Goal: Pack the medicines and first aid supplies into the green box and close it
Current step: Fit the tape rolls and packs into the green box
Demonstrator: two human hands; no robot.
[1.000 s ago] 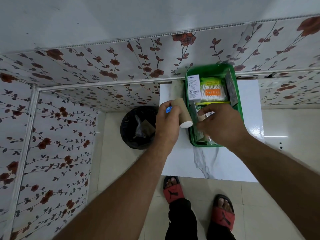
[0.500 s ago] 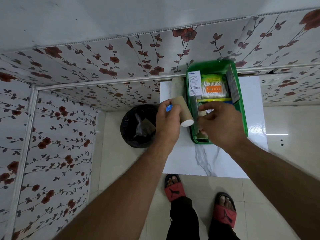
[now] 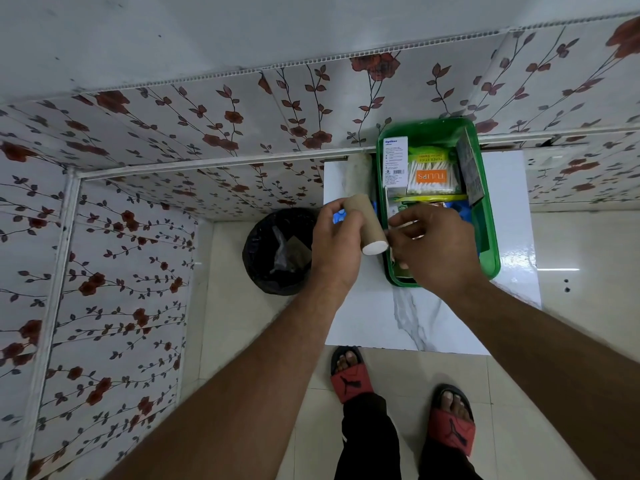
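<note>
1. Left hand is raised over the left part of the desk, fingers curled tight around a brown roll with a white end, tilted with that end toward the camera. Forearm comes in from lower left.
2. Right hand hovers palm-down over the near end of the green box, fingertips drawn together just beside the roll's white end; whether it pinches anything, cannot tell.
3. Green box sits open on the white marbled desk, its far end near the wall.
4. Inside the box: a white carton along the left wall, a cotton swab pack with an orange label in the middle, a dark flat pack leaning on the right wall. Items under the right hand are hidden.
5. Black-lined bin stands on the floor left of the desk.
6. Walls carry floral panelling; floor is pale tile. Red slippers show below.
</note>
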